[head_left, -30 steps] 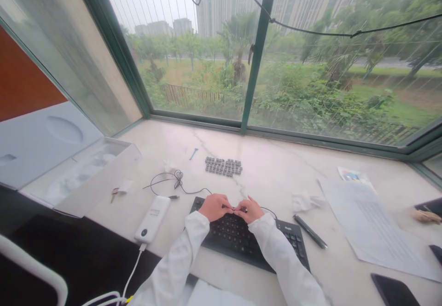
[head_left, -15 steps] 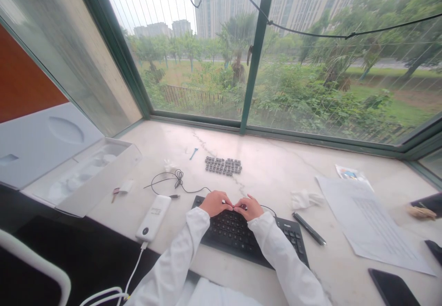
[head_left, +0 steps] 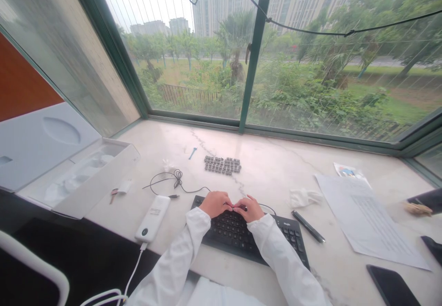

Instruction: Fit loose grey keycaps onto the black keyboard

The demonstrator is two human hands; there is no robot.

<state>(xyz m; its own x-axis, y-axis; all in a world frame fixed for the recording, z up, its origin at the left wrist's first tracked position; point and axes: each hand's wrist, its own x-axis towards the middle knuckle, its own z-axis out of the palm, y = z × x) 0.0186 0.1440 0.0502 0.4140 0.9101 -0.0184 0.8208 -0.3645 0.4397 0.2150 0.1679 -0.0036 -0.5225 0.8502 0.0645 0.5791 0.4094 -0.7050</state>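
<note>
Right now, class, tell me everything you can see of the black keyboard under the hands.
The black keyboard lies flat on the pale marble sill, angled slightly, its number pad toward the right. It looks like matte plastic with low dark keys. The left hand and right hand rest over its far edge, fingertips meeting. White sleeves cross its near edge.

Long white sleeves cover both arms to the wrists.

You get soft, overcast daylight through the window (head_left: 311, 66) beyond your hands (head_left: 232, 205), bright and even, so the pale tabletop (head_left: 276, 168) ahead of them carries only faint shadows and a mild sheen. The sky above is washed out white. The wide lens bends the window frame at both edges, and the near left corner falls dark.
</note>
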